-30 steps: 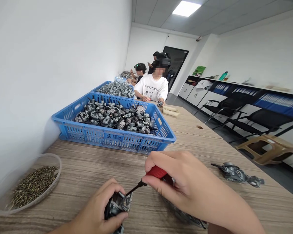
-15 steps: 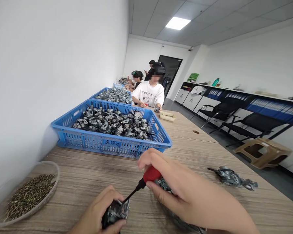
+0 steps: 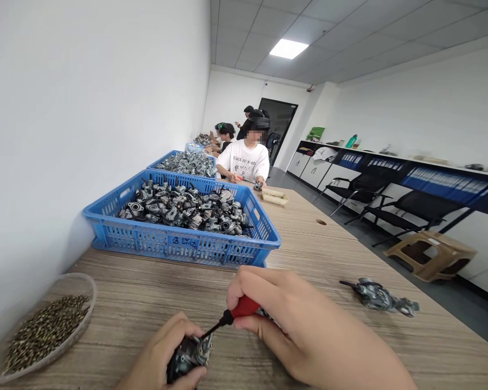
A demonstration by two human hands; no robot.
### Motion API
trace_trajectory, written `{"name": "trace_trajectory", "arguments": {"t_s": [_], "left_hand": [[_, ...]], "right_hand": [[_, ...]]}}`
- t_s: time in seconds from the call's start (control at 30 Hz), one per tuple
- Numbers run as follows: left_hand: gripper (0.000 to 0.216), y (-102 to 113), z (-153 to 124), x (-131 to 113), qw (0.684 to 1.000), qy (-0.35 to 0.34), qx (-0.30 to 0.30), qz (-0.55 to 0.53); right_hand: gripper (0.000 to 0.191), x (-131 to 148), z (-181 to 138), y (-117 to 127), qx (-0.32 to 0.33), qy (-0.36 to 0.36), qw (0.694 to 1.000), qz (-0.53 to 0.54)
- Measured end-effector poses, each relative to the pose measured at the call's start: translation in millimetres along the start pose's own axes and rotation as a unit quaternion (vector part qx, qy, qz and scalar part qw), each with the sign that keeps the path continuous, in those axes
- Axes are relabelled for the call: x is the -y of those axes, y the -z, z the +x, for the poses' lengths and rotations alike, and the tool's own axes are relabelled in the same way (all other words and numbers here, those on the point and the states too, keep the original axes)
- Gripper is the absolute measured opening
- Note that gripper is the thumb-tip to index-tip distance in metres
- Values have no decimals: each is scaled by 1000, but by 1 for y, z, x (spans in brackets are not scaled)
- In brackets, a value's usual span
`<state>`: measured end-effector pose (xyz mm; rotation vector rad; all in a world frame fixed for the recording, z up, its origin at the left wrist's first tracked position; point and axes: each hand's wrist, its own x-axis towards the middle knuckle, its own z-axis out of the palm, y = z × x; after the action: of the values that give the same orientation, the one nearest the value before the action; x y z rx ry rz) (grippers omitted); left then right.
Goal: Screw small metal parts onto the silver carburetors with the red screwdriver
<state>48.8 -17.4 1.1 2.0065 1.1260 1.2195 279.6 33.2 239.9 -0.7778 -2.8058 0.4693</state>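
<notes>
My left hand (image 3: 168, 349) is closed around a carburetor (image 3: 187, 357), a dark and silver metal part, low on the wooden table. My right hand (image 3: 284, 319) grips the red handle of a screwdriver (image 3: 244, 307). Its black shaft slants down to the left, and the tip meets the top of the carburetor beside my left fingers. Whether the tip sits in a screw is too small to tell. Something metallic shows partly behind my right hand, mostly hidden by it. Off to the right, another carburetor (image 3: 380, 297) lies on the table.
A blue crate (image 3: 179, 244) full of carburetors stands ahead, with a second blue crate (image 3: 154, 162) of metal parts behind it. A clear tub (image 3: 91, 303) of screws is at left. Across the table a person (image 3: 246, 160) works near a cream tray (image 3: 274, 199). A brown stool (image 3: 429, 254) is right.
My right hand and the screwdriver have shifted slightly left and lower, with the tip still at the carburetor. The whole view has tilted a little upward. My left hand keeps its hold.
</notes>
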Motion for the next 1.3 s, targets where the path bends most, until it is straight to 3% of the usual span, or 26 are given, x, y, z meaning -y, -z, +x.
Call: {"name": "trace_trajectory", "arguments": {"t_s": [0.3, 0.6, 0.8, 1.0, 1.1, 1.2, 1.3], "left_hand": [[32, -8, -9, 0, 997, 60, -42, 6], [37, -4, -8, 0, 997, 53, -51, 11], [51, -16, -14, 4, 986, 120, -100, -58], [20, -12, -8, 0, 990, 127, -38, -49], [21, -9, -7, -5, 990, 122, -46, -49], [19, -9, -6, -6, 990, 122, -43, -48], [18, -9, -7, -4, 991, 123, -30, -44]], "right_hand": [[13, -8, 5, 1, -12, -35, 999, 4], [7, -10, 7, -1, -18, -40, 999, -10], [14, -7, 11, -5, -36, -54, 998, -13], [15, -6, 15, -9, -43, -62, 997, -13], [10, -8, 22, -14, -72, -106, 991, -40], [17, -13, 29, -18, -92, -153, 981, -76], [16, -17, 33, -19, -82, -136, 984, -77]]}}
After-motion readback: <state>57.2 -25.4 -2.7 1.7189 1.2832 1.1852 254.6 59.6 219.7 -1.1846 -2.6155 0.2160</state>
